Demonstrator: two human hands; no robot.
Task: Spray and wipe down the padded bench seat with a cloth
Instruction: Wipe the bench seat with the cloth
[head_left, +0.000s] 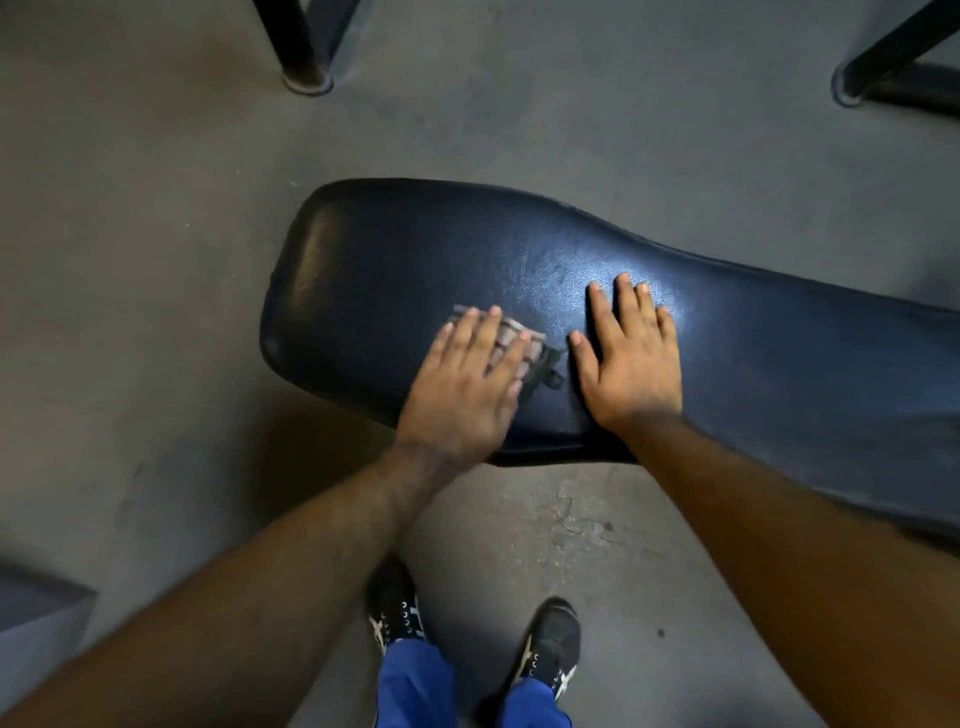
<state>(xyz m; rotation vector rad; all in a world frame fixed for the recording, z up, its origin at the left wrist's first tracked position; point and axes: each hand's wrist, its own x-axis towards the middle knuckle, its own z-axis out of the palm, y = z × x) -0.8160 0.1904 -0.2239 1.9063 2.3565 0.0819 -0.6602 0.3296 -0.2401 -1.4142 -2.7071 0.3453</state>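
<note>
A dark blue padded bench seat (426, 249) runs from the centre of the view to the right edge. My left hand (462, 384) lies flat on a small checked grey cloth (524, 343), pressing it onto the near left part of the seat; most of the cloth is hidden under my fingers. My right hand (631, 358) rests flat on the bare seat just right of the cloth, fingers spread, holding nothing. No spray bottle is in view.
The floor is grey concrete (156, 260). Black metal frame legs stand at the top left (304, 52) and top right (893, 67). My two dark shoes (395, 608) are below the bench's near edge. A grey block (36, 608) sits at the bottom left.
</note>
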